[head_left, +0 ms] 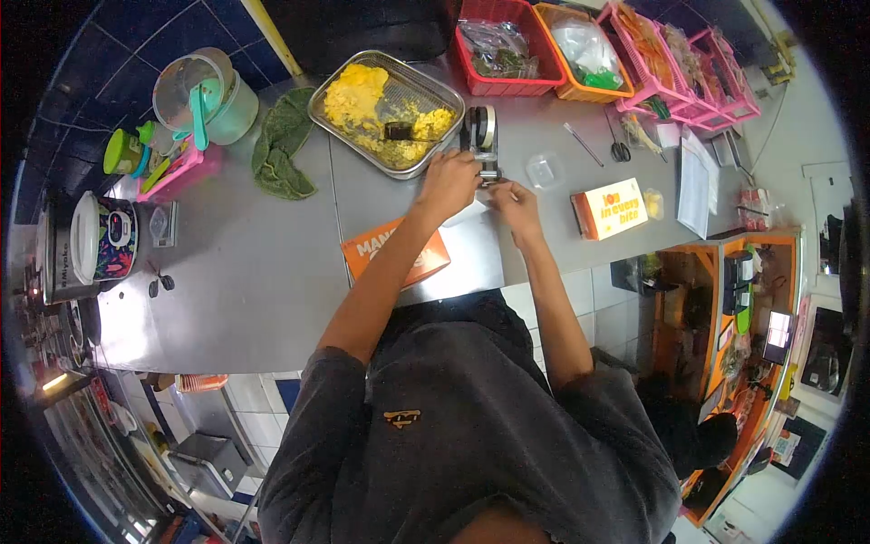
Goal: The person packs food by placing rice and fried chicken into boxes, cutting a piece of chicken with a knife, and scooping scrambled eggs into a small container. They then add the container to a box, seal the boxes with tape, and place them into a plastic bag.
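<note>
A tape dispenser (481,136) with a pale roll stands at the back of the steel counter, just right of the mesh tray. Its front end is under the curled fingers of my left hand (449,188), which grips it from the left. My right hand (517,211) is closed in a pinch right beside that end; what lies between its fingertips is too small to make out. Below my left forearm sits an orange box (421,260) with white lettering, partly covered by the arm. A small clear plastic container (545,170) is just right of my right hand.
A steel mesh tray (317,111) holds yellow crumbled food and a dark-headed utensil. Farther right lie an orange-and-white box (612,209), a pen (584,145), scissors (619,145) and papers (696,186). Baskets (507,86) line the back; a green cloth (285,150) lies left.
</note>
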`<action>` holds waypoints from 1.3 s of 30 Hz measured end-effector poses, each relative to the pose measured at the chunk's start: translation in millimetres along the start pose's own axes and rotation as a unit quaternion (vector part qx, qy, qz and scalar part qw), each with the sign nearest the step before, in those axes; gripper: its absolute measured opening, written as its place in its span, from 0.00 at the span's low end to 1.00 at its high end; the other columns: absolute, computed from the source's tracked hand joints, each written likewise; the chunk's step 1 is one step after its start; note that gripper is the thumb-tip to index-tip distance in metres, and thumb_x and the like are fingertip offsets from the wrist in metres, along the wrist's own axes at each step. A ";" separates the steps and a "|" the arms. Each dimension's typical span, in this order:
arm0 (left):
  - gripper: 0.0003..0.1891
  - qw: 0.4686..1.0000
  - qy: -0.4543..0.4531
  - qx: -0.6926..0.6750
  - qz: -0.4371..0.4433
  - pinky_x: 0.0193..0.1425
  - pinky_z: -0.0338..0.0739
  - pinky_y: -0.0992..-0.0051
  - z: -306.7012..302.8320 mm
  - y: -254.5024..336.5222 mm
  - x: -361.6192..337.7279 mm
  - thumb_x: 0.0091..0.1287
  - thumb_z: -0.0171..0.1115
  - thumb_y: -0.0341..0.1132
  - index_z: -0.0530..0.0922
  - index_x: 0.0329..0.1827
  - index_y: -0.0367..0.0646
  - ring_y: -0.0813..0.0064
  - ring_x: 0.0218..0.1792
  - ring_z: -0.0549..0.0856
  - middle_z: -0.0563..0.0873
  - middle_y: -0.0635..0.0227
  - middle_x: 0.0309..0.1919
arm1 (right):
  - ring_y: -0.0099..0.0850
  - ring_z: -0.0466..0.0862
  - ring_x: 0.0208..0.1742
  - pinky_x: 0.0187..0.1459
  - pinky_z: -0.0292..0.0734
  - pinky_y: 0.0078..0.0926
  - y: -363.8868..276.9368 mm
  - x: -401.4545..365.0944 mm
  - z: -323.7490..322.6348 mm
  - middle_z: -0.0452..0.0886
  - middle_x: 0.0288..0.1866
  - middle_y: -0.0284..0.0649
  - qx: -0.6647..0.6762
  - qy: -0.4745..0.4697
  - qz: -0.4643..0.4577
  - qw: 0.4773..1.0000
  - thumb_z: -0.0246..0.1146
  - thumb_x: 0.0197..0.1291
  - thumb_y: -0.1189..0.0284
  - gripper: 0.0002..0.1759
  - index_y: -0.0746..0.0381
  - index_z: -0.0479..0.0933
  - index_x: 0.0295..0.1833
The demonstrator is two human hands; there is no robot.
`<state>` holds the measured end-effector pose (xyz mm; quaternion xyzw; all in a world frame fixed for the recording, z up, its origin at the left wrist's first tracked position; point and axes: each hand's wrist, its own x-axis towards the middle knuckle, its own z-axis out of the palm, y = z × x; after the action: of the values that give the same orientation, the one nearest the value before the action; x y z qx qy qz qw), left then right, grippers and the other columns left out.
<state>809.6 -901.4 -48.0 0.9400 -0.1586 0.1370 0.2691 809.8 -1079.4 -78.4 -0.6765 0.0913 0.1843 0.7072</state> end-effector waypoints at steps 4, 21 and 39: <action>0.10 1.000 -0.016 0.004 -0.012 0.54 0.73 0.59 -2.8 2.3 -1.0 0.59 0.67 0.34 0.84 0.42 0.42 0.60 0.48 0.81 0.84 0.62 0.41 | 0.26 0.83 0.30 0.37 0.77 0.23 2.4 5.7 10.2 0.85 0.30 0.39 -0.212 0.091 -0.146 0.962 0.68 0.57 0.72 0.07 0.65 0.81 0.32; 0.47 0.976 -0.176 0.120 -0.050 0.74 0.53 0.41 -103.2 0.1 -171.1 0.52 0.70 0.61 0.63 0.77 0.64 0.41 0.72 0.62 0.59 0.43 0.74 | 0.39 0.87 0.29 0.35 0.80 0.33 -12.7 6.5 -2.6 0.85 0.27 0.48 -0.362 0.103 -0.270 0.886 0.66 0.54 0.74 0.06 0.67 0.80 0.32; 0.45 0.979 -0.089 0.119 -0.139 0.66 0.57 0.44 -71.2 19.0 -184.1 0.56 0.70 0.50 0.61 0.79 0.60 0.40 0.67 0.63 0.56 0.41 0.74 | 0.21 0.82 0.30 0.33 0.78 0.19 -8.9 -103.2 21.4 0.84 0.31 0.36 -0.153 -0.186 -0.052 0.969 0.62 0.65 0.76 0.05 0.66 0.80 0.42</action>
<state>622.3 -836.3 -44.1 0.9866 -0.0319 0.0321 0.1567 716.2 -1072.5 -29.7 -0.7342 -0.1069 0.2816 0.6084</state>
